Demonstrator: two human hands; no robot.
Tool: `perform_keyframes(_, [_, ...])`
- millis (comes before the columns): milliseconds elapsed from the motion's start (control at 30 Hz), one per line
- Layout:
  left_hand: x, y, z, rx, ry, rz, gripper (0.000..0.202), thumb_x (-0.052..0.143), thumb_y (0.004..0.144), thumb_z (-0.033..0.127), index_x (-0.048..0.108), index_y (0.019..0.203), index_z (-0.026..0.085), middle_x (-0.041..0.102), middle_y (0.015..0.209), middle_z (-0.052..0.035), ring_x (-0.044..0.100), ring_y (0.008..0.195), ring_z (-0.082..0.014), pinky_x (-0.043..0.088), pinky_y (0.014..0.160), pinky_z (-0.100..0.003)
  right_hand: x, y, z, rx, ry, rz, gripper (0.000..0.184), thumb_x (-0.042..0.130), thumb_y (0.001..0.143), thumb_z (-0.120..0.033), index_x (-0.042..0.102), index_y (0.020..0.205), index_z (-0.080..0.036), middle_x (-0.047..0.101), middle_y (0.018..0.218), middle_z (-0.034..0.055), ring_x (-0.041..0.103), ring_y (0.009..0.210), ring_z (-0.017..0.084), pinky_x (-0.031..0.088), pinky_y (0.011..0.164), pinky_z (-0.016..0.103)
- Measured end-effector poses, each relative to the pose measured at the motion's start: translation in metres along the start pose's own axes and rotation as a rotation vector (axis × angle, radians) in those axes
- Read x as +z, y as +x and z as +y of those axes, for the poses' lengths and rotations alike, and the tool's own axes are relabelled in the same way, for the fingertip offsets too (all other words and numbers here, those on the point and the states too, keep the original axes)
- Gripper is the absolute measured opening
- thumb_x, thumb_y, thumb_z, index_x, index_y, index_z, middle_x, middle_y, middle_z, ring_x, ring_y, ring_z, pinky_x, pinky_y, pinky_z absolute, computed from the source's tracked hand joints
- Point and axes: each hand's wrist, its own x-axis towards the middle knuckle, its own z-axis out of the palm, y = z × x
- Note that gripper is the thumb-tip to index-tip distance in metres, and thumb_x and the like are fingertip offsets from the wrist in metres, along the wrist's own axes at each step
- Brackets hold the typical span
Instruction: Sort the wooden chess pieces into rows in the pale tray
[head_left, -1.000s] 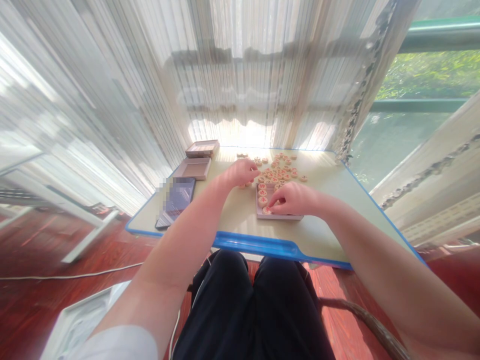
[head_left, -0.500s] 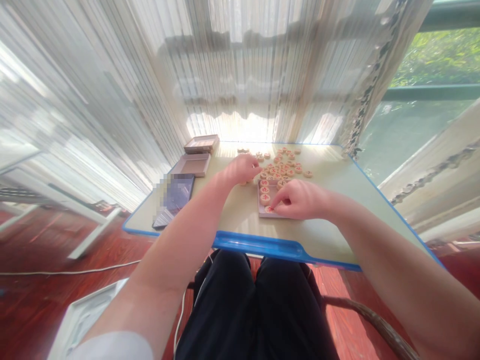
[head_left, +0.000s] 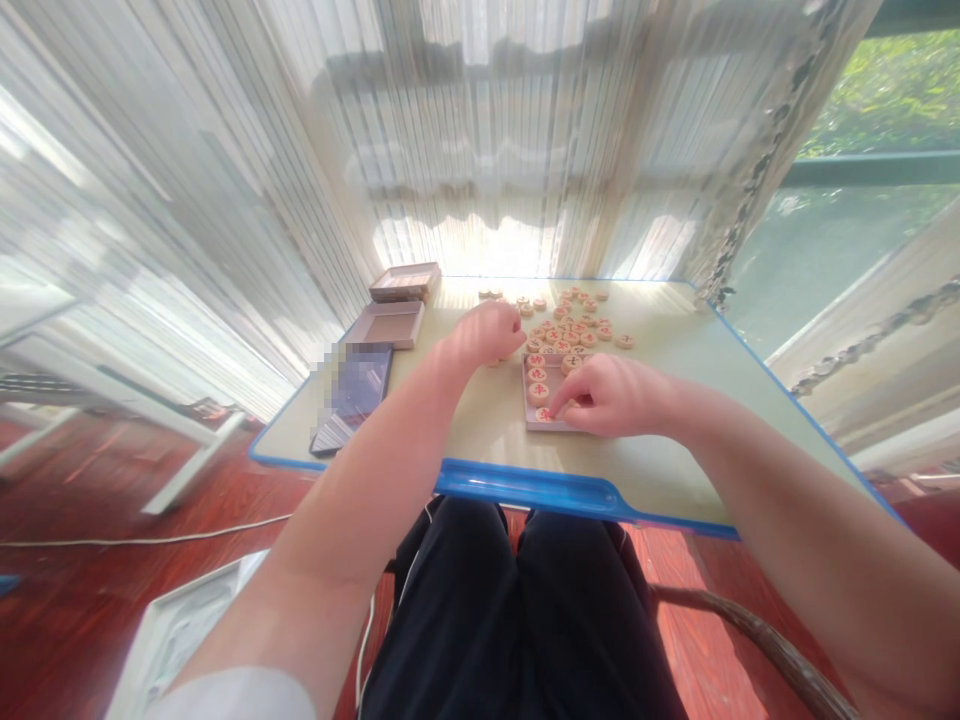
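Note:
A shallow open box [head_left: 531, 424] holds several round wooden xiangqi pieces [head_left: 538, 393] with red characters, lined up along its left side. My right hand [head_left: 611, 395] reaches over the box from the right, its fingers closed and their tips on a red-marked xiangqi piece [head_left: 545, 414] in the near left corner. The hand covers much of the box's interior. Beyond and left of the box, my left hand [head_left: 489, 332] hangs with curled fingers beside the loose xiangqi pieces [head_left: 564, 335]. Whatever its fingers may hold is hidden.
On the table [head_left: 480, 430], which has a blue edge [head_left: 525, 485], an open empty box [head_left: 386, 325] lies at left. Behind it sits another box [head_left: 405, 280], and a dark tablet-like object [head_left: 356, 395] lies nearer. Sheer curtains [head_left: 487, 130] hang along the far edge.
The whole view has shifted slightly. My left hand's fingers look more curled in. My right hand stays at the box's near left corner, fingertips on the same piece.

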Motion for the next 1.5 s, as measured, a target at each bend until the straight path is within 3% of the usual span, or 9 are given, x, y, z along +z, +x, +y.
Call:
perform_keyframes(400, [-0.005,-0.004,0.007,-0.009,0.012,-0.026,0.028,0.042,0.072,0.028,0.068,0.076,0.016,0.065,0.069,-0.005,0.056,0.064,-0.0154,0.041,0.059,-0.024,0.009,-0.001,0.002,-0.018,-0.027,0.046,0.025,0.053,0.074,-0.031,0.075,0.083,-0.027,0.069,0.069,0.0002,0.051,0.054,0.011,0.034,0.051,0.023])
perform_keyframes(567, [-0.003,-0.004,0.005,0.009,0.01,-0.013,0.029,0.042,0.072,0.029,0.068,0.075,0.016,0.064,0.067,-0.0045,0.056,0.063,-0.0152,0.041,0.059,-0.024,0.01,0.001,0.002,-0.045,-0.055,0.069,0.028,0.049,0.078,-0.036,0.074,0.072,-0.024,0.064,0.059,0.0007,0.045,0.049,0.01,0.031,0.05,0.024])
perform_keyframes(767, [-0.004,-0.004,0.005,0.003,0.021,-0.018,0.028,0.043,0.072,0.027,0.068,0.074,0.015,0.066,0.069,-0.0054,0.057,0.065,-0.016,0.042,0.059,-0.025,0.008,0.001,0.002,-0.038,-0.005,0.058,0.025,0.052,0.076,-0.036,0.075,0.086,-0.03,0.066,0.065,-0.0013,0.049,0.051,0.01,0.033,0.051,0.023])
perform_keyframes(1133, [-0.005,-0.004,0.004,-0.031,0.033,-0.067,0.027,0.043,0.07,0.022,0.069,0.076,0.016,0.067,0.077,-0.007,0.058,0.07,-0.0176,0.044,0.061,-0.025,0.012,0.0,0.0,-0.043,-0.052,0.095,0.023,0.053,0.076,-0.032,0.074,0.087,-0.033,0.065,0.067,-0.0023,0.053,0.057,0.011,0.036,0.055,0.024])
perform_keyframes(1233, [-0.005,-0.004,0.005,-0.049,0.047,-0.095,0.028,0.043,0.071,0.023,0.069,0.076,0.016,0.068,0.078,-0.0067,0.058,0.07,-0.0172,0.044,0.061,-0.024,0.012,0.001,0.001,-0.089,-0.04,0.164,0.025,0.055,0.077,-0.039,0.072,0.092,-0.028,0.066,0.078,0.0012,0.057,0.068,0.015,0.041,0.062,0.025])
perform_keyframes(1333, [-0.006,-0.003,0.005,-0.079,0.052,-0.121,0.029,0.042,0.071,0.025,0.069,0.078,0.017,0.068,0.08,-0.0067,0.059,0.07,-0.0175,0.044,0.061,-0.025,0.009,0.006,0.011,-0.134,-0.083,0.366,0.041,0.057,0.075,-0.048,0.066,0.106,-0.023,0.061,0.103,0.0083,0.056,0.092,0.023,0.043,0.08,0.034])
perform_keyframes(1400, [-0.007,-0.002,0.004,-0.116,0.051,-0.13,0.028,0.043,0.07,0.026,0.069,0.078,0.017,0.068,0.08,-0.0065,0.059,0.07,-0.0176,0.044,0.06,-0.025,0.007,0.01,0.023,-0.111,-0.129,0.476,0.055,0.056,0.074,-0.054,0.06,0.117,-0.02,0.056,0.113,0.0121,0.05,0.105,0.028,0.039,0.092,0.042])
perform_keyframes(1500, [-0.009,-0.002,0.001,-0.169,0.051,-0.13,0.027,0.043,0.069,0.025,0.068,0.073,0.017,0.068,0.073,-0.0064,0.059,0.067,-0.0173,0.044,0.058,-0.024,0.008,0.016,0.045,-0.001,-0.129,0.489,0.072,0.053,0.072,-0.063,0.048,0.13,-0.02,0.048,0.127,0.0147,0.039,0.12,0.034,0.03,0.101,0.048])
